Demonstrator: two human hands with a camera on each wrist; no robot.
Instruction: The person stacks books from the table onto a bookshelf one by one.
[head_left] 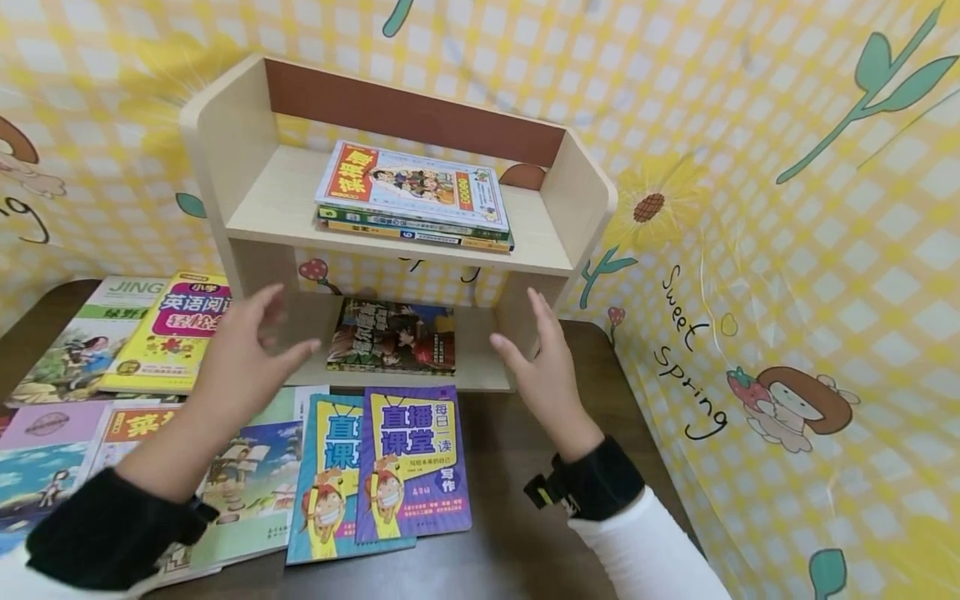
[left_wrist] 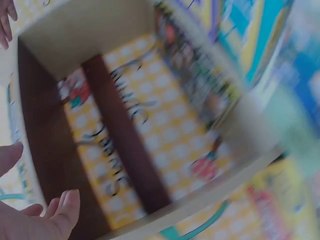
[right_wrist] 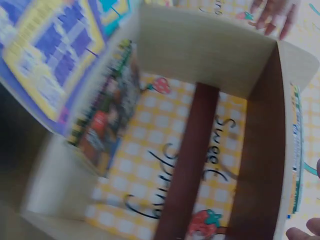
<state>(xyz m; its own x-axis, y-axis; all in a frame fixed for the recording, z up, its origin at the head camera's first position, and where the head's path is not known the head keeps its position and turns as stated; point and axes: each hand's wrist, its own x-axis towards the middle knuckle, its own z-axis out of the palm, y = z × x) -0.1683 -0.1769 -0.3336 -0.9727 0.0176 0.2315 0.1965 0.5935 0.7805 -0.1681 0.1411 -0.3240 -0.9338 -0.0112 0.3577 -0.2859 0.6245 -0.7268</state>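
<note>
Books [head_left: 412, 500] lie nearest on the table [head_left: 510, 467], purple overlapping blue, just before the bookshelf [head_left: 240, 125]. Beyond them the left hand [head_left: 243, 354] and right hand [head_left: 543, 367] hang spread in front of it, one toward each side, both free of any load; blurred wrist views leave contact unclear. Farther in, a dark-covered book [head_left: 393, 337] lies flat on the lower board [head_left: 478, 358], a book stack [head_left: 412, 187] above. It seems an empty-handed adjusting step; the next move probably calls for an even two-sided hold.

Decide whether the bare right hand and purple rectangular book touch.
Apart: the head view shows dark brown tabletop separating the right hand and purple book.
</note>
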